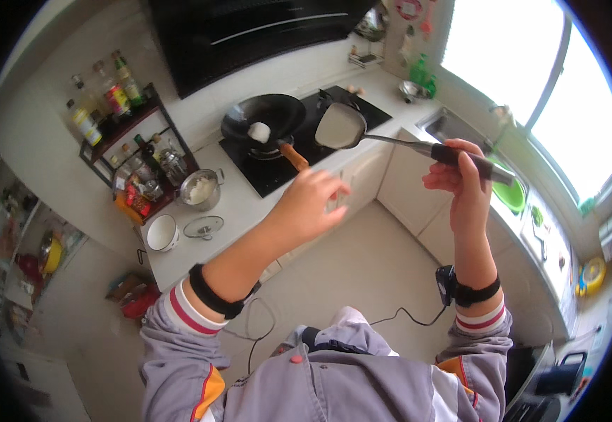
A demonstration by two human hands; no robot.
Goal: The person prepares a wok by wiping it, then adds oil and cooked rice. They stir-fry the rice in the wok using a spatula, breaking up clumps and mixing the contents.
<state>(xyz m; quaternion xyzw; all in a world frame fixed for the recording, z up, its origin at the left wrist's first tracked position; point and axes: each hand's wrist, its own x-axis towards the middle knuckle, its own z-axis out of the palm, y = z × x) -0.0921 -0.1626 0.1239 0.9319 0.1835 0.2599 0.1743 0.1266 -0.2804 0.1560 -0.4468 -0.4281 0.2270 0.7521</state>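
Note:
My right hand [461, 184] grips the black handle of a metal wok spatula [341, 126], whose broad blade is raised over the right part of the black cooktop [269, 179]. A dark wok [279, 112] with a wooden handle [293, 157] sits on the left burner, with a white lump [259, 132] inside it. My left hand [314, 203] is empty, its fingers partly curled and apart, just in front of the wok's handle. Left of the cooktop stands a steel pot [202, 191] holding white food that looks like rice. A glass lid [203, 227] and a white bowl [163, 232] are near it.
A two-tier rack [176, 140] of bottles and jars stands against the left wall. A black range hood [263, 31] hangs above. Along the right run a sink [445, 126], a green basin [510, 196] and a cutting board. Cables trail from both wrist straps.

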